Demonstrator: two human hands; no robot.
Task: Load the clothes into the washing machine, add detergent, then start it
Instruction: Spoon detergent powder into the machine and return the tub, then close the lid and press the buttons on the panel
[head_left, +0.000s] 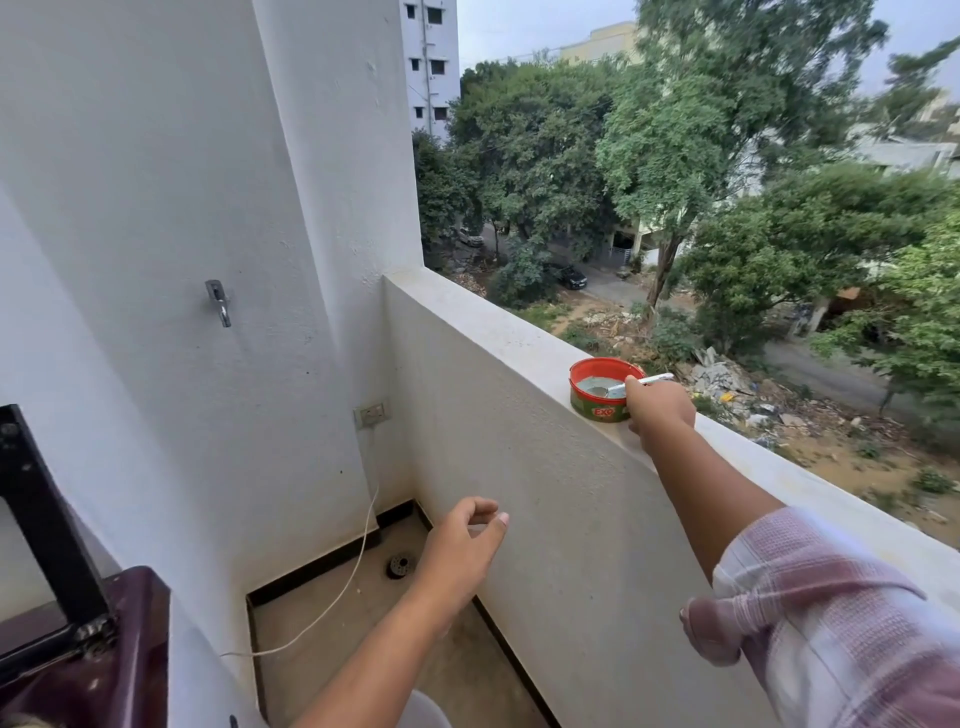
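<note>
Now, your right hand (660, 410) pinches the white scoop (655, 380) by its handle, with the bowl end down in the detergent tub (597, 404). The tub sits on the parapet ledge (493, 332), near the outer edge. Lift the scoop straight up & level, w/o dragging the tub outward. Your left hand (460, 540) hangs loosely curled, empty; steady the tub w/ it. The washing machine (130, 649) is at lower left, well apart.

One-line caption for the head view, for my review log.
Right hand pinches a white scoop in the red-rimmed tub on the balcony ledge; left hand hangs free.
</note>
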